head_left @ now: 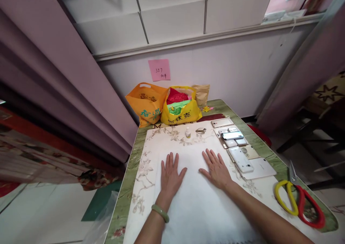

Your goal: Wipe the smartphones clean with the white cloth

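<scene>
My left hand (170, 176) lies flat, fingers spread, on a plain white sheet (199, 211); a green bangle (160, 213) circles that wrist. My right hand (215, 168) also rests flat on the sheet, thumb pointing inward, holding nothing. Beneath the sheet is a floral-patterned white cover (142, 175). Beyond the hands stand a small white bottle (188, 132) and, beside it, a small dark looped item (201, 130) I cannot make out. To the right of my right hand lie several phones, among them a white phone (240, 159), some overlapping.
Scissors (293, 197) with yellow and red handles lie at the table's right edge. At the back stand an orange bag (147, 103), a yellow bag (183, 116) with red and green contents, and a brown pouch (201, 94). A pink note (159, 70) hangs on the wall.
</scene>
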Demonstrator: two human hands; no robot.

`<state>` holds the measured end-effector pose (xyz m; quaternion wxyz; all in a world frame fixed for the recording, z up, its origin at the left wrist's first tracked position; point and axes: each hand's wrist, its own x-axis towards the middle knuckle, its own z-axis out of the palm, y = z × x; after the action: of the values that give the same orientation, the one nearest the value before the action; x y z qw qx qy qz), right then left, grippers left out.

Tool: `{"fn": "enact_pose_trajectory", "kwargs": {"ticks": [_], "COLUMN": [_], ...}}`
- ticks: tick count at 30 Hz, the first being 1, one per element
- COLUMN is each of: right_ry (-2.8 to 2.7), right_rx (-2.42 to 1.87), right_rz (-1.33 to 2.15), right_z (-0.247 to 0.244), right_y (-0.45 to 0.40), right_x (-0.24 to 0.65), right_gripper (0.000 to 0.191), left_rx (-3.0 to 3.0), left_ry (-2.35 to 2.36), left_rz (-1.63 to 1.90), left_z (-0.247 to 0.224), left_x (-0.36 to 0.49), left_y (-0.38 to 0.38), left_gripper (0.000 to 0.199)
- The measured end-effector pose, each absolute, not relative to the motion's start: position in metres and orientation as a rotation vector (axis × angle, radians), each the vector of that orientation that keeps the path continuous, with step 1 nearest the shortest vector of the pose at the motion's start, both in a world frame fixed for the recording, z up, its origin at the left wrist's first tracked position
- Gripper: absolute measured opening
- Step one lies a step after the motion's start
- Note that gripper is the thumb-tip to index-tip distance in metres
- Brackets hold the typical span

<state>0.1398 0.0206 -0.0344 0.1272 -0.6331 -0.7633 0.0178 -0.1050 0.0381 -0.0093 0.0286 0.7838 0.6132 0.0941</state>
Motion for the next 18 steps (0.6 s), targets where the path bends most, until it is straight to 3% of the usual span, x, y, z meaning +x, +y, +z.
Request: {"fn": "enact_pose_trajectory", "kwargs": {"ticks": [9,18], "right_ry": [-2.220,-2.195], "right_rx": [-1.794,-1.843], "right_rz": [-0.025,0.236], "right_z": [-0.039,-0.022], "right_y": [0.024,0.027], "right_x": [0.137,0.142], "right_gripper": [0.077,0.079], "left_rx": [2.436,2.412], "left_ry": [1.868,1.865], "left_rz": [0.348,0.339], "left_z": [-0.016,-0.013], "left_x": [-0.111,-0.112], "left_y": [0.039,0.041], "left_gripper": [0.069,0.067]}}
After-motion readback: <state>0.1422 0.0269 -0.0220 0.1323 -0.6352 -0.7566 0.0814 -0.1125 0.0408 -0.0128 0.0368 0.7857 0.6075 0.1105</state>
